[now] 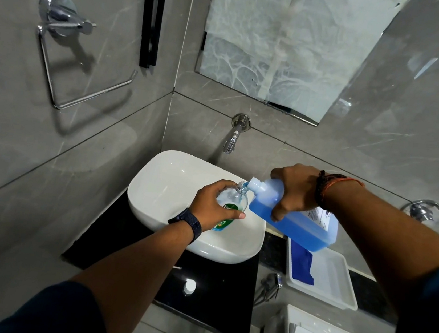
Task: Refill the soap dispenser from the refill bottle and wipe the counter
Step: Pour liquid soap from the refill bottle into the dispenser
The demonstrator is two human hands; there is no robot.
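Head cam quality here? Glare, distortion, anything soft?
Head view: wide-angle bend bows the wall joints; glare streaks on the mirror; the towel ring casts a soft shadow; left hand, soap dispenser, right hand and refill bottle are sharp; frame edges are dim.

Blue refill bottle [293, 220], white basin [171, 188], black counter [209, 299], grey veined wall tiles [91, 135].

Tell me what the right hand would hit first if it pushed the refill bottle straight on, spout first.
Likely the soap dispenser: the refill bottle in the right hand already has its spout at its mouth.
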